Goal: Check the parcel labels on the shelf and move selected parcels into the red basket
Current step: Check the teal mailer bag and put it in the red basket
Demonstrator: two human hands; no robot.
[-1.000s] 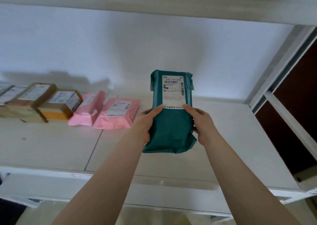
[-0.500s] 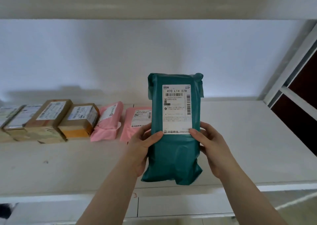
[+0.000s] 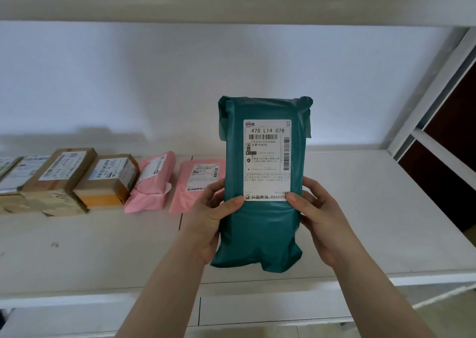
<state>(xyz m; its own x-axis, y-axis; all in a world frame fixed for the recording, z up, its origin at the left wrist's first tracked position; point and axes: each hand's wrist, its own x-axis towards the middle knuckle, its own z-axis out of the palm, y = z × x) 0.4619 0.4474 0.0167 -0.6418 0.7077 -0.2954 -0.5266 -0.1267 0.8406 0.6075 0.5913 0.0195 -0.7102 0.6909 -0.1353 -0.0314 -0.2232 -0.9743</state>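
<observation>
A glossy, crinkled teal poly mailer [image 3: 262, 224] — white label [image 3: 267, 159] facing up — is gripped upright by the left hand [image 3: 213, 219] and right hand [image 3: 322, 221] above the white shelf [image 3: 360, 208].

A white shelf [image 3: 360, 208] runs across the view, its board made of panels that meet at a thin dark seam near the middle, with a few small marks on the left part. A row of parcels lies along its back, close to the white wall. From the right: a flat pink mailer [image 3: 198, 183] lying label up, a plumper pink mailer [image 3: 152, 183] just beside it, a brown carton with an orange band [image 3: 108, 180] touching that, then a larger brown carton [image 3: 58, 172] resting on another flat box. More labelled parcels [image 3: 13, 172] lie at the far left edge, cut off by the frame. The right stretch of the shelf carries nothing visible.
</observation>
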